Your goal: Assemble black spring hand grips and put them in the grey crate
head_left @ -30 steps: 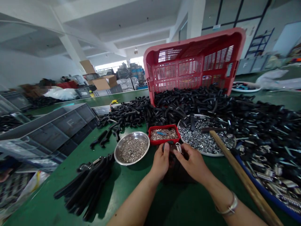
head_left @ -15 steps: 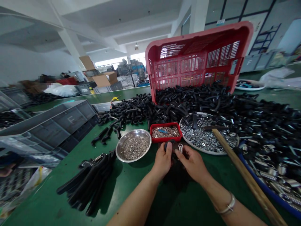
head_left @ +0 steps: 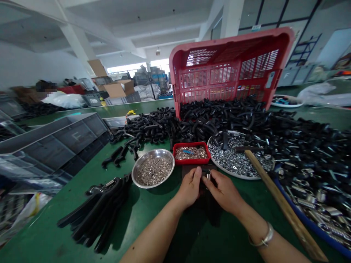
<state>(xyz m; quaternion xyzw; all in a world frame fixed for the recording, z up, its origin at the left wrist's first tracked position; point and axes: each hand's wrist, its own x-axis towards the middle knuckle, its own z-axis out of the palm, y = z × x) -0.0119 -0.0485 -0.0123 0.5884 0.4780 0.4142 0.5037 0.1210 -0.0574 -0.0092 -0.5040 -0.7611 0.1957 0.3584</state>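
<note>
My left hand and my right hand meet over a dark block on the green table, just in front of a small red tray of metal pins. Both hands are closed on a black handle part. My right fingers pinch a small metal spring against it. A steel bowl of small rings sits left of my hands. A round plate of shiny nuts lies to the right.
A tipped red crate spills a large heap of black handles across the back and right. A wooden hammer handle crosses the right side. Assembled black grips lie at left, beside grey bins. A blue-rimmed tray of springs sits far right.
The spring in my right fingers has come down and closer to the black part. Both hands have drawn together and slightly toward me.
</note>
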